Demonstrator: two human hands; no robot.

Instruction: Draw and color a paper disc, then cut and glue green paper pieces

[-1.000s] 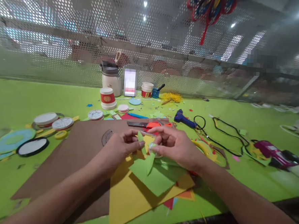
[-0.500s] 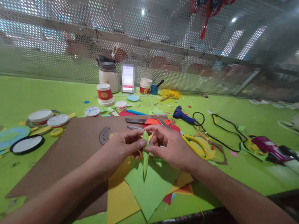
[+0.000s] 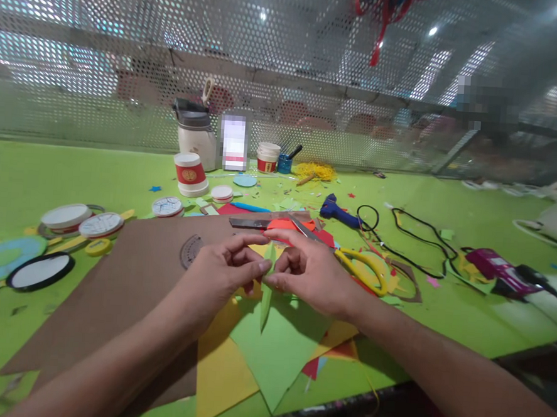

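My left hand [image 3: 225, 271] and my right hand [image 3: 310, 270] meet above a stack of coloured paper and both pinch a narrow green paper strip [image 3: 266, 299] between thumb and fingers. The strip hangs down to a point over a light green sheet [image 3: 282, 350]. A yellow sheet [image 3: 219, 371] lies under the green one, and a large brown card [image 3: 127, 287] lies to the left. Yellow-handled scissors [image 3: 366, 270] rest just right of my right hand.
On the green table [image 3: 465, 320] lie round lids and discs [image 3: 82, 221] at left, a red-and-white cup [image 3: 189, 173], a white jar [image 3: 195, 137], a blue glue gun [image 3: 337, 213] with black cable, and a magenta tool [image 3: 496, 266] at right. A perforated metal screen stands behind.
The green strip turned from tilted to hanging straight down. My hands drew closer together on it, and the view shifted slightly so the table objects sit further left.
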